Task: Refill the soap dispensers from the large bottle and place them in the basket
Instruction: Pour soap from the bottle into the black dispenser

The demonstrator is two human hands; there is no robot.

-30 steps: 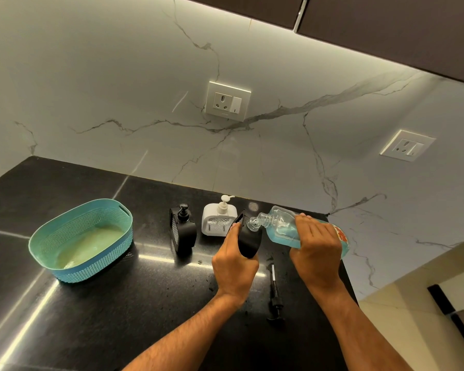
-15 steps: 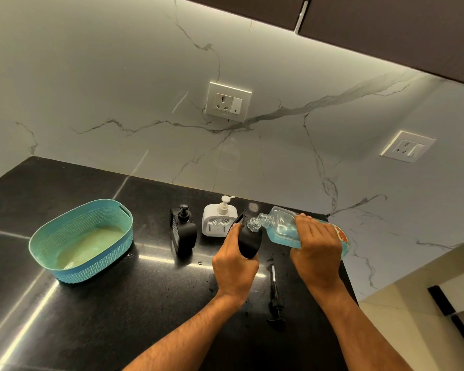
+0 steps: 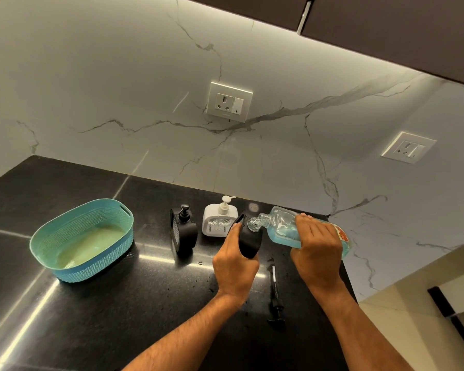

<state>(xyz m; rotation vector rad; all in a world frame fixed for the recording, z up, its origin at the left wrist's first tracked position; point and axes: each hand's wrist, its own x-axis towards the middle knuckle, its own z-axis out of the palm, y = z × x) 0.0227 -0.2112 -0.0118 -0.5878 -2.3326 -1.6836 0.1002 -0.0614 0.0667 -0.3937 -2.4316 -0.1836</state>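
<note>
The person is in the middle of a refill. The left hand (image 3: 235, 259) wraps its fingers round a black dispenser (image 3: 249, 241), holding it tilted just above the black counter (image 3: 118, 303), while the right hand (image 3: 316, 250) grips the large bottle (image 3: 281, 226) of blue soap, tipped nearly level so its open neck meets the dispenser's mouth. The blue liquid lies low along the bottle's underside; whether any is flowing at the neck is too small to tell. This dispenser's pump (image 3: 275, 298) lies on the counter between the two forearms. Two more wait by the wall — a second black dispenser (image 3: 184, 230) and a white dispenser (image 3: 220, 219), both with pumps on — and the teal basket (image 3: 51, 236) stands well to the left, holding no dispensers. The next move likely calls for raising the bottle's base a little to feed the neck, then righting it — and refitting the pump before anything goes to the basket.
</note>
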